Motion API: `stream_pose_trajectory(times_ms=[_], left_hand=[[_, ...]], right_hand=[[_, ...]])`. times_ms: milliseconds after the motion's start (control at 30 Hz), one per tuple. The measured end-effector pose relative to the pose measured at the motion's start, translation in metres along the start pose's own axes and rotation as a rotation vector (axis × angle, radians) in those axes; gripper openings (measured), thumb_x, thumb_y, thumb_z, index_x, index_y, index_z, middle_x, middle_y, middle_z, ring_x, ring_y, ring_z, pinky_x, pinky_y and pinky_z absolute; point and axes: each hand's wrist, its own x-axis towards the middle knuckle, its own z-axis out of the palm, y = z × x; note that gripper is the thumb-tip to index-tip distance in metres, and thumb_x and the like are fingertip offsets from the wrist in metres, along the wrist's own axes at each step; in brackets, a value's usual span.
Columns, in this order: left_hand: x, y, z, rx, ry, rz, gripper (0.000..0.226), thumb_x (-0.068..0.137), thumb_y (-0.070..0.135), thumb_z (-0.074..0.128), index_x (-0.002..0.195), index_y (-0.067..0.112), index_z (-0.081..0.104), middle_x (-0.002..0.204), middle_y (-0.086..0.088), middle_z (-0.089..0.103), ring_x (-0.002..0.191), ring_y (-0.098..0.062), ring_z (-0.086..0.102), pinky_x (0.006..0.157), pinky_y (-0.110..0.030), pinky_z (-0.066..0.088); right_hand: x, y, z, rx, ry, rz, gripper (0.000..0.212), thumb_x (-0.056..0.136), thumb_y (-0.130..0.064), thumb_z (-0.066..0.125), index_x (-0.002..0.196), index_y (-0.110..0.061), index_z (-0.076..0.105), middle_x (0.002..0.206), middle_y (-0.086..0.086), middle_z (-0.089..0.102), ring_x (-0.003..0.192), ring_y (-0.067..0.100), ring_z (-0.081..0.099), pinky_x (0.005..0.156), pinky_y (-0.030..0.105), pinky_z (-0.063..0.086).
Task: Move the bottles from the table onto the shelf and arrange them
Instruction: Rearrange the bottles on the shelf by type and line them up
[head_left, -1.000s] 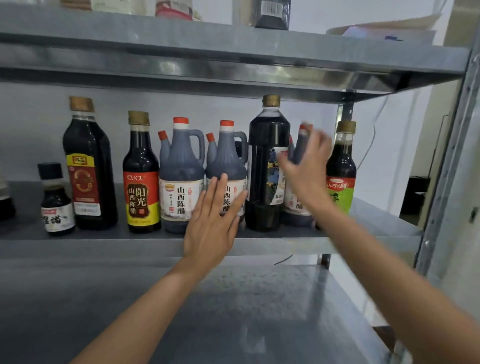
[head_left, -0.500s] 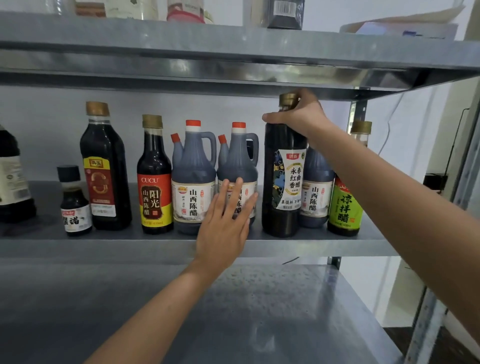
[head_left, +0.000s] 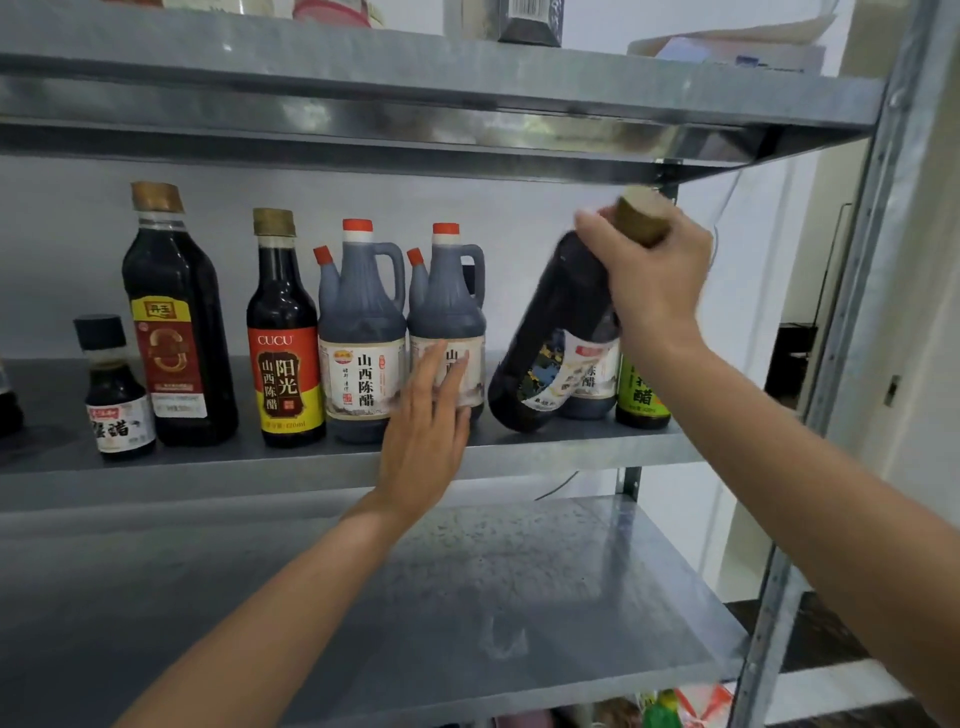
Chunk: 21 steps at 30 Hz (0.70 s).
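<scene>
Our right hand (head_left: 654, 291) grips the tall dark glass bottle (head_left: 550, 312) by its neck, base tilted left toward our flat left hand (head_left: 426, 431).

I grip the tall dark bottle (head_left: 550, 332) by its gold-capped neck in my right hand (head_left: 649, 280). It leans with its top to the right and its base low at the grey metal shelf (head_left: 311, 467). Upright to its left stand the right vinegar jug (head_left: 449, 306), touched by my flat left hand (head_left: 426, 431), the left vinegar jug (head_left: 361, 343), a CUCU bottle (head_left: 284, 353), a red-labelled bottle (head_left: 176, 332) and a small black-capped bottle (head_left: 117, 395). A green-labelled bottle (head_left: 641, 395) stands rightmost.
</scene>
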Motion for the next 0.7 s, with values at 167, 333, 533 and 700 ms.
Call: stream_pose_trajectory(times_ms=[167,333,533,700], left_hand=[[0.017,0.031,0.010,-0.386,-0.218,-0.110,0.037,0.093,0.006,0.053,0.130,0.005,0.050,0.140,-0.013,0.044,0.128,-0.027,0.046,0.103,-0.033,0.039],[0.059,0.069,0.041,-0.702,-0.426,-0.501,0.076,0.087,0.027,0.066,0.147,0.010,0.022,0.150,-0.010,0.028,0.135,-0.024,0.035,0.111,-0.036,0.031],[0.077,0.096,0.074,-0.877,-0.465,-0.645,0.091,0.067,0.031,0.084,0.136,0.009,0.029,0.131,-0.011,0.045,0.121,-0.027,0.047,0.097,-0.040,0.045],[0.077,0.099,0.089,-0.814,-0.431,-0.654,0.079,0.069,0.033,0.082,0.127,0.009,0.035,0.127,-0.010,0.050,0.112,-0.023,0.053,0.079,-0.030,0.044]], right_hand=[[-0.010,0.001,-0.063,0.237,0.224,0.223,0.015,0.070,-0.023,0.079,0.075,-0.019,0.065,0.088,0.010,0.070,0.087,0.029,0.069,0.080,0.045,0.058],[-0.001,-0.007,-0.113,0.150,0.225,0.259,0.014,0.061,-0.028,0.083,0.062,-0.024,0.070,0.067,-0.003,0.070,0.067,0.016,0.069,0.065,0.036,0.058],[0.027,-0.002,-0.158,0.069,0.328,0.285,0.027,0.056,-0.025,0.084,0.073,-0.017,0.065,0.060,-0.006,0.068,0.058,0.012,0.068,0.054,0.029,0.055],[0.064,0.017,-0.152,-0.098,0.255,0.285,0.023,0.061,-0.021,0.084,0.067,-0.017,0.062,0.060,-0.004,0.067,0.057,0.010,0.069,0.054,0.026,0.056]])
